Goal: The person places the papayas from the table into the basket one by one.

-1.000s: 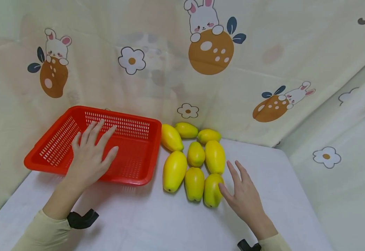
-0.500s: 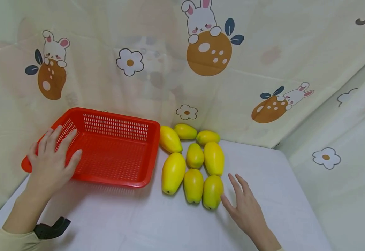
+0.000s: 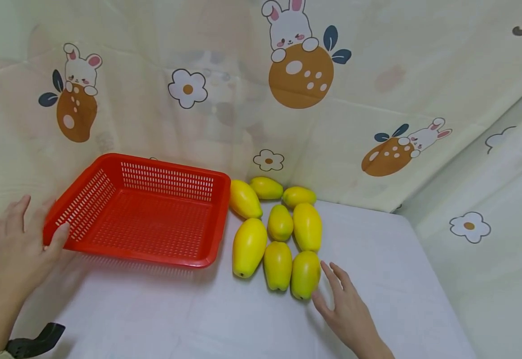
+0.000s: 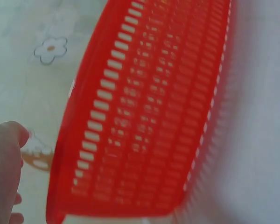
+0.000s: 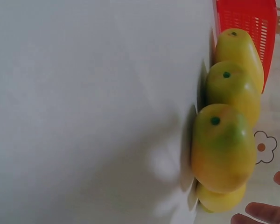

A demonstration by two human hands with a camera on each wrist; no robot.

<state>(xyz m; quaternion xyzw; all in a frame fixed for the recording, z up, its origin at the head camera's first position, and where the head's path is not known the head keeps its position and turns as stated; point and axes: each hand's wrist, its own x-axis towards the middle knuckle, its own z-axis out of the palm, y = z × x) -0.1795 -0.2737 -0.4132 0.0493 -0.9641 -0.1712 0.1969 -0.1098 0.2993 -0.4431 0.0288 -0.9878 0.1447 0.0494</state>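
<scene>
At the left end of a red plastic basket (image 3: pixel 153 224), my left hand (image 3: pixel 18 252) hovers with fingers spread, partly covering the basket's left corner. In the left wrist view the thumb (image 4: pixel 7 158) shows apart from the basket's rim. Right of the basket, several yellow mango-like fruits lie in a close group. My right hand (image 3: pixel 348 316) is beside the front right fruit (image 3: pixel 305 274), fingers parted and slightly bent. Whether it touches that fruit cannot be told; the right wrist view shows its fingertips (image 5: pixel 266 212) beyond the greenish-yellow fruit (image 5: pixel 224 154).
A white cloth (image 3: pixel 198 314) covers the table. Behind it hangs a cream curtain (image 3: pixel 234 40) printed with rabbits and flowers, and another curtain (image 3: pixel 503 279) hangs at the right. The leftmost fruit (image 3: pixel 244 199) at the back sits against the basket's right side.
My left hand has moved left and down, from over the basket to its left end. My right hand has drawn a little towards me. Basket and fruits stay put.
</scene>
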